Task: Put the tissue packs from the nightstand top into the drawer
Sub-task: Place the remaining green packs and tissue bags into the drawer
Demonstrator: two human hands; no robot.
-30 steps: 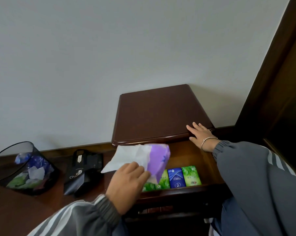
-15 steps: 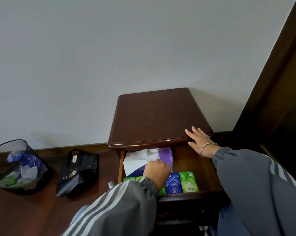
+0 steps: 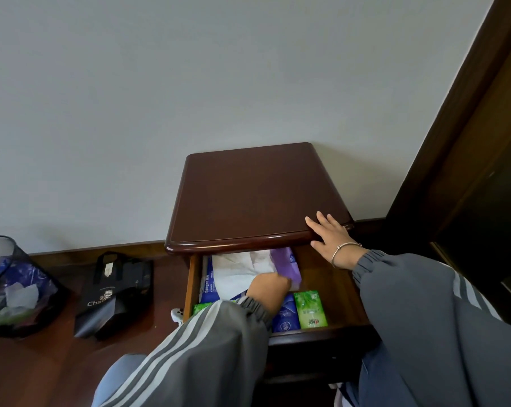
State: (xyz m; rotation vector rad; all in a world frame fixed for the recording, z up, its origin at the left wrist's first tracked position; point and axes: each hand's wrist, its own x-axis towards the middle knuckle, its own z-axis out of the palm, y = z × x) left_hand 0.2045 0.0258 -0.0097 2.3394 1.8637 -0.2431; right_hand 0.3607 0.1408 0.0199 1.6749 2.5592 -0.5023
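Deep at the back-left of the open drawer [image 3: 330,277], partly under the overhang of the nightstand top [image 3: 257,195], the purple-and-white tissue pack [image 3: 283,259] lies with its long axis side to side, touching the left hand [image 3: 267,284] just in front of it. That hand's fingers are hidden against the pack, so I cannot tell whether it grips. The right hand [image 3: 330,239] lies flat, fingers straight, on the top's front right corner.

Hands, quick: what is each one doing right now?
Left hand: closed on the purple tissue pack in the drawer.
Right hand: open, resting on the nightstand top.
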